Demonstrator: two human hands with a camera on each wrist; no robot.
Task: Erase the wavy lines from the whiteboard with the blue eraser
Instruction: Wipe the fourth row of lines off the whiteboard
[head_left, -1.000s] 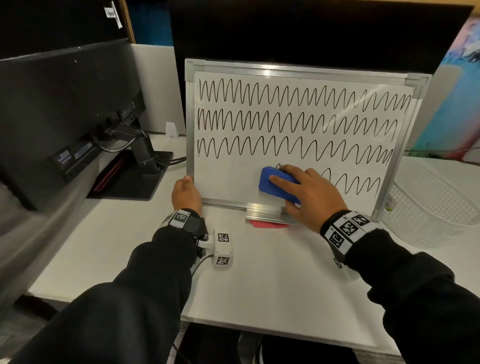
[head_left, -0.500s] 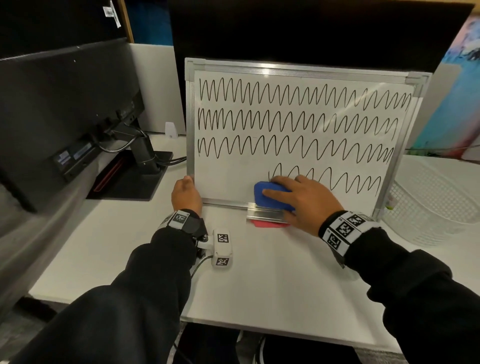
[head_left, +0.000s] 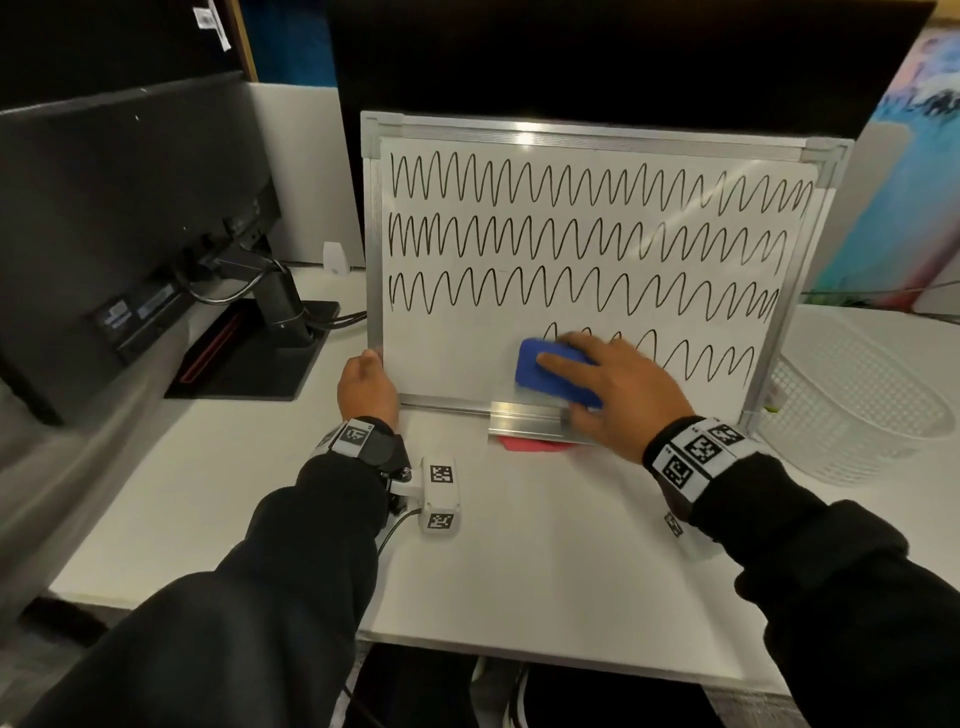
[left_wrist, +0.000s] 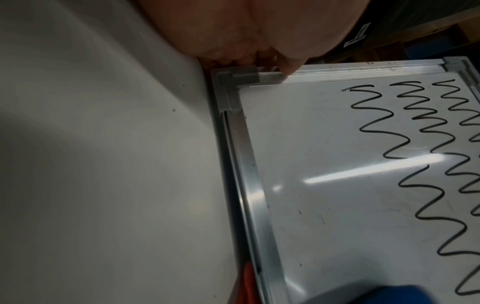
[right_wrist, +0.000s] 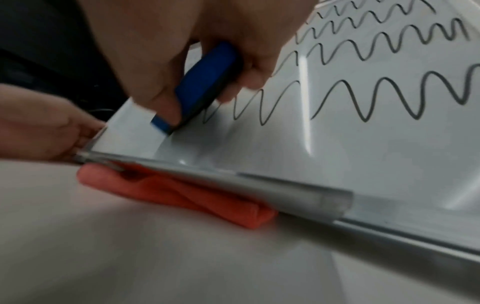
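A silver-framed whiteboard (head_left: 457, 358) leans upright on the desk, with three full rows of black wavy lines (head_left: 571, 239) and a fourth, bottom row (head_left: 696, 358) whose left part is wiped away. My right hand (head_left: 613, 395) grips the blue eraser (head_left: 540, 366) and presses it flat on the board at the left end of the bottom row. In the right wrist view the blue eraser (right_wrist: 207, 82) sits between thumb and fingers against the board. My left hand (head_left: 366, 387) holds the board's lower left corner; in the left wrist view its fingertips (left_wrist: 291, 65) lie on the frame.
A folded red cloth (head_left: 524, 446) lies under the board's marker tray (head_left: 524, 418). A black monitor (head_left: 119, 218) on its stand occupies the left of the desk. A white mesh basket (head_left: 852, 400) sits to the right of the board. A small white tagged device (head_left: 440, 493) lies by my left wrist.
The eraser went down toward the tray, then came back up and slightly right onto the bottom row. The left hand kept its hold on the corner.
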